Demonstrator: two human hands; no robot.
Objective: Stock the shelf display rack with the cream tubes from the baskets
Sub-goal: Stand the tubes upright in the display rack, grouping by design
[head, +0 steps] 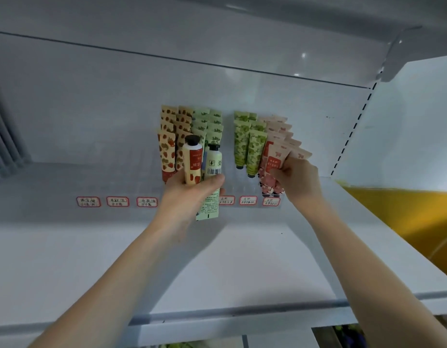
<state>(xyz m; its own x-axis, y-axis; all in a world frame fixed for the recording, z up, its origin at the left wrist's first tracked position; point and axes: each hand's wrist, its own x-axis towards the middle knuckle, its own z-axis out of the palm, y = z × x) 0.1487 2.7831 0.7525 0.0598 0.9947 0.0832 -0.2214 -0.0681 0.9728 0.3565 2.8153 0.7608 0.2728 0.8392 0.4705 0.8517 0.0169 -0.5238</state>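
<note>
Rack [236,189] partly filled, 3 left slots [117,188] look empty; left hand [189,194] clamps 2 tubes [192,162], right hand [296,177] pinches pink tubes [275,156].

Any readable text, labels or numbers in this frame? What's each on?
None legible.
Shelf labels: red-bordered, handwritten, too blurred to read.
Pale green tube in left hand: barcode, two symbols, fine print, all too small.
Strawberry tube in left hand: red panel, characters blurred.
Pink tube in right hand: red panel, characters blurred.

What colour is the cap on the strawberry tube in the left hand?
Black cap, clearest in the head view.
</note>
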